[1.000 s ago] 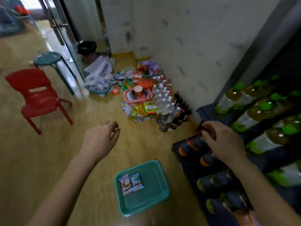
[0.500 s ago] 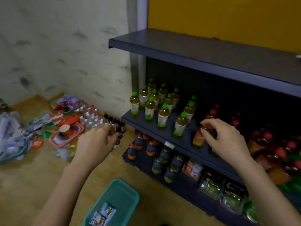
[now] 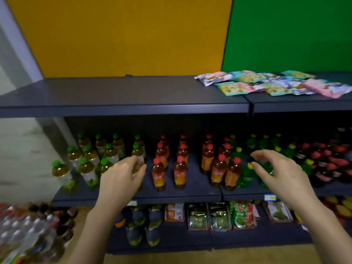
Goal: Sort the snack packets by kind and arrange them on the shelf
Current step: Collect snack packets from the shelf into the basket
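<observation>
Several snack packets point(image 3: 266, 83), pink, teal and white, lie in a loose overlapping heap on the right part of the dark top shelf point(image 3: 123, 96). My left hand point(image 3: 120, 180) hovers in front of the middle shelf near the green-capped bottles, fingers loosely curled and holding nothing. My right hand point(image 3: 280, 174) floats before the green bottles, fingers spread and relaxed, also empty. Both hands are well below the packets.
The middle shelf point(image 3: 190, 195) carries rows of green-capped point(image 3: 89, 159), red-capped point(image 3: 179, 164) and green bottles point(image 3: 247, 174). Bagged goods point(image 3: 219, 216) fill the bottom shelf. Bottles point(image 3: 28, 233) stand on the floor at lower left. Yellow and green panels back the shelf.
The view swung up and right from the floor and teal tray to the shelf front. Both hands rose with it and stay empty; the tray is out of view.
</observation>
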A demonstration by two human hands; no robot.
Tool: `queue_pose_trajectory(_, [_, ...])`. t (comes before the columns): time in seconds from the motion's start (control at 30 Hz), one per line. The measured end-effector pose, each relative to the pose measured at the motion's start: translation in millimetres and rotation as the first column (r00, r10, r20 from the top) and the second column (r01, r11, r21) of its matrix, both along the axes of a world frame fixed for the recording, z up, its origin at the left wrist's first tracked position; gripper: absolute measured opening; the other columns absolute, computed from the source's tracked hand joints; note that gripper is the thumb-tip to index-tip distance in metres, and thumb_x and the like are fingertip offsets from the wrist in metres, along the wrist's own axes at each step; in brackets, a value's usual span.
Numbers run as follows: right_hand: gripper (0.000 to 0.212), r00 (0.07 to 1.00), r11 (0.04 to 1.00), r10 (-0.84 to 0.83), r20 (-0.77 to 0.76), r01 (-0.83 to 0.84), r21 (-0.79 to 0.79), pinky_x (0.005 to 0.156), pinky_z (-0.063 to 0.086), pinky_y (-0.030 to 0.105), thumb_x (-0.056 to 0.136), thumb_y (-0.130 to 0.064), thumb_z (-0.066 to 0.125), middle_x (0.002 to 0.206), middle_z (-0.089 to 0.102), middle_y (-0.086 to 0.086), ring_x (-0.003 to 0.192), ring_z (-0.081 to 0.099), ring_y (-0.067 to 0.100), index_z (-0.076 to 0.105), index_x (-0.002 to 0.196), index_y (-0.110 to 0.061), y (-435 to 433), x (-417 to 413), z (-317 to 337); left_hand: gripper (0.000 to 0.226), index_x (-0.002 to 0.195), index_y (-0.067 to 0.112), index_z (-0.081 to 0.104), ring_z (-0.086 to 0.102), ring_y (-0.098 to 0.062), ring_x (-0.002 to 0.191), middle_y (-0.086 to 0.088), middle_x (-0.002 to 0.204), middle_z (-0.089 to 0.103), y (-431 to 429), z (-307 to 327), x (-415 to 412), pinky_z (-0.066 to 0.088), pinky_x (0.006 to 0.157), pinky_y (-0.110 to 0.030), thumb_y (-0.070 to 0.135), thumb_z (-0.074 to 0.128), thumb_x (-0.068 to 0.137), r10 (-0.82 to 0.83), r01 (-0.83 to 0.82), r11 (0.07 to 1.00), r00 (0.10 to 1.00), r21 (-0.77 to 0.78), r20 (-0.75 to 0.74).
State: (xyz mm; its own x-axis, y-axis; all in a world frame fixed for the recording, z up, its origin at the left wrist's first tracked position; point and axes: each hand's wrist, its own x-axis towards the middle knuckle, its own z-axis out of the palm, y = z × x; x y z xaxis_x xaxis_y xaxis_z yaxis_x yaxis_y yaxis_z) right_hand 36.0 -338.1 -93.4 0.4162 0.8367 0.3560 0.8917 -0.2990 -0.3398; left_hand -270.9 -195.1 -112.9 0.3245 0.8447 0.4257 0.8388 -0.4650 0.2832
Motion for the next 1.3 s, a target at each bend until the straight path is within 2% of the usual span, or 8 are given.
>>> queue_pose_trajectory(0.43, [0.019,0.996,0.99,0.086,0.01,-0.087,0.116,0.08,0.053,0.039,0.086,-0.031,0.059,0.1,0.067,-0.008,0.096,0.063,0.015,0.063,0.105,-0.027,96,141,53,0.011,0.086,0.022,0.064,0.062,-0.018,0.069,0.011,0.071,0.061,62,62,158,0.036,0.05,-0.023,0.032,0.059,0.087,-0.091,0.061,0.973,0.987,0.222,0.129])
queue_pose_trajectory(0.6, [0.027,0.986,0.981,0.164,0.015,-0.165,0.102,0.08,0.052,0.04,0.09,-0.032,0.054,0.104,0.067,0.004,0.095,0.062,0.025,0.063,0.109,-0.016,176,168,82,0.017,0.092,0.023,0.064,0.064,-0.026,0.086,0.004,0.084,0.068,107,93,211,0.046,0.067,-0.033,0.036,0.055,0.089,-0.083,0.045,0.976,0.981,0.212,0.174])
queue_pose_trajectory(0.7, [0.039,0.99,0.989,0.14,0.004,-0.14,0.043,0.077,0.051,0.04,0.091,-0.043,0.049,0.097,0.066,0.009,0.091,0.061,0.029,0.063,0.097,-0.007,221,166,92,0.02,0.094,0.022,0.063,0.062,-0.029,0.092,0.001,0.091,0.069,141,104,238,0.043,0.07,-0.033,0.038,0.053,0.09,-0.072,0.052,0.988,0.988,0.146,0.136])
queue_pose_trajectory(0.8, [0.054,0.996,0.989,0.076,0.038,-0.07,-0.132,0.065,0.039,0.033,0.09,-0.057,0.042,0.088,0.057,0.013,0.087,0.055,0.029,0.049,0.074,-0.006,259,159,95,0.02,0.096,0.022,0.063,0.06,-0.029,0.097,0.001,0.095,0.067,176,106,261,0.041,0.074,-0.032,0.038,0.053,0.089,-0.051,0.048,0.999,0.991,0.024,0.126])
queue_pose_trajectory(0.93, [0.068,0.992,0.957,0.024,0.127,0.014,-0.291,0.071,0.038,0.031,0.08,-0.07,0.044,0.11,0.061,0.013,0.103,0.057,0.03,0.059,0.096,-0.006,294,151,95,0.026,0.101,0.016,0.062,0.057,-0.029,0.104,-0.002,0.101,0.065,218,104,284,0.042,0.081,-0.033,0.037,0.054,0.089,-0.044,0.068,0.99,0.98,-0.12,0.193])
queue_pose_trajectory(1.07, [0.062,0.998,0.922,0.044,0.054,-0.019,-0.387,0.07,0.038,0.03,0.073,-0.073,0.052,0.105,0.059,0.01,0.101,0.056,0.029,0.05,0.082,-0.011,309,157,99,0.038,0.111,0.009,0.056,0.054,-0.031,0.11,-0.011,0.118,0.061,256,103,303,0.041,0.083,-0.033,0.041,0.052,0.09,-0.008,0.046,0.969,0.988,-0.244,0.153])
queue_pose_trajectory(1.2, [0.05,0.99,0.945,0.088,-0.108,-0.117,-0.307,0.052,0.031,0.029,0.076,-0.059,0.061,0.074,0.05,0.004,0.076,0.051,0.023,0.043,0.064,-0.014,305,163,105,0.05,0.118,0.002,0.05,0.049,-0.035,0.115,-0.02,0.126,0.054,281,102,329,0.037,0.079,-0.033,0.043,0.048,0.091,0.002,0.046,0.94,0.99,-0.339,0.14])
queue_pose_trajectory(1.3, [0.043,0.961,0.978,0.128,-0.244,-0.164,-0.131,0.071,0.045,0.034,0.082,-0.048,0.061,0.101,0.064,0.011,0.093,0.058,0.028,0.059,0.097,-0.008,295,178,108,0.063,0.125,-0.001,0.042,0.043,-0.034,0.123,-0.022,0.132,0.048,296,102,352,0.038,0.085,-0.034,0.052,0.047,0.089,0.037,0.069,0.906,0.97,-0.418,0.241])
